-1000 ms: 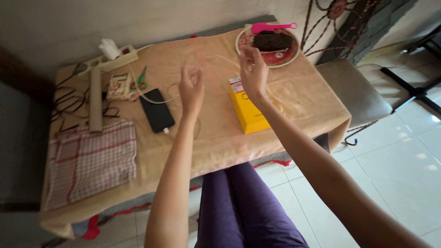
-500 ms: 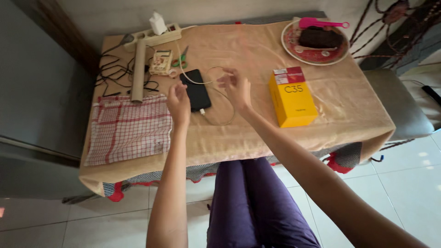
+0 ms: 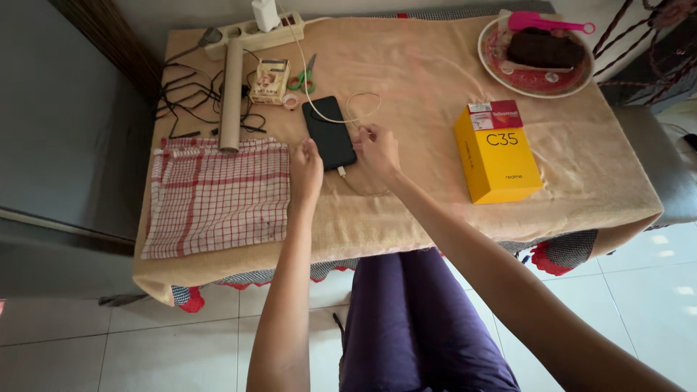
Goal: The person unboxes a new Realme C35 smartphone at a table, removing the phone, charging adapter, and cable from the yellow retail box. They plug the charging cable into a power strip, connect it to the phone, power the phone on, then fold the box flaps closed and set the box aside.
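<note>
Phone [image 3: 329, 136]: both hands now closer.

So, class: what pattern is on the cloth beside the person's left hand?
Red-and-white checked cloth, clearest in the head view.

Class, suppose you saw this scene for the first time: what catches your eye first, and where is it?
The bright yellow box stands out on the table's right side. At the centre, both hands meet at a black phone: the left hand beside its lower left edge, the right hand by its lower right corner. A red-checked cloth lies left.
</note>
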